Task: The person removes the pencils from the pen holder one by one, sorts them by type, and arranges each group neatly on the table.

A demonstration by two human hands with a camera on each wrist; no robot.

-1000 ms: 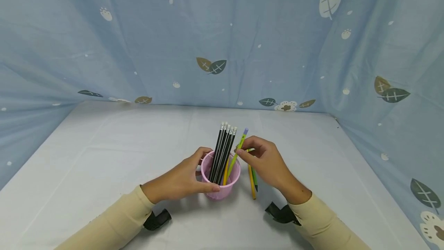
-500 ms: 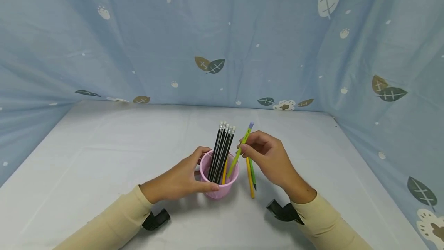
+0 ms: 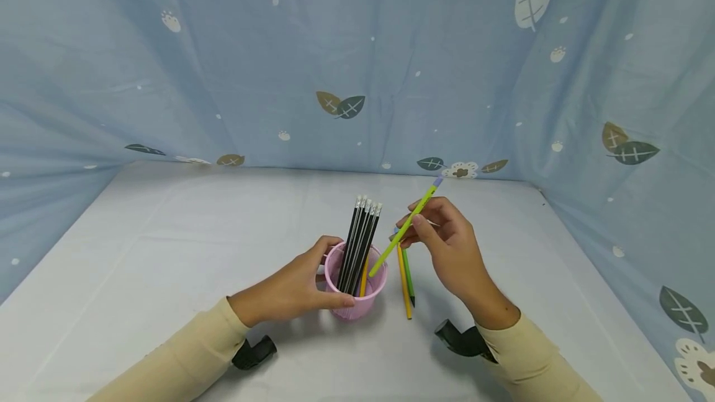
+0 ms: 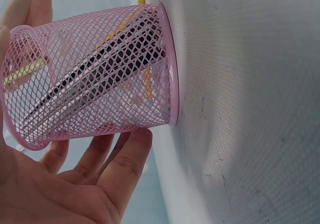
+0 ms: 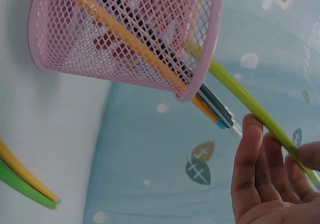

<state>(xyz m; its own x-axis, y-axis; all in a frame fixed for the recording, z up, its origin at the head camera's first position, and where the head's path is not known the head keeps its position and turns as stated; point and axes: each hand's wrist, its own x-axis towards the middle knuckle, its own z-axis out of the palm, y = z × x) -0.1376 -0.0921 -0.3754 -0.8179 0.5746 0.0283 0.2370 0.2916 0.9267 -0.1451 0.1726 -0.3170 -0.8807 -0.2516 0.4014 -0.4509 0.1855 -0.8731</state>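
Drawn higher over past second, leaned toward right edge of desk (image 3: 223,222): lime pencil (image 3: 404,227), pinched in fingers of right hand (image 3: 449,241), lower end inside pink cup (image 3: 360,310). Likely nearly free. Clasped by left hand (image 3: 290,287), fingers curled: cup, short of far edge.

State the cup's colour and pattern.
The cup is pink mesh, clearest in the left wrist view.

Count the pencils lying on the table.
2: a yellow pencil and a green pencil, side by side, to the right of the pink mesh cup. More could be hidden behind the right hand.
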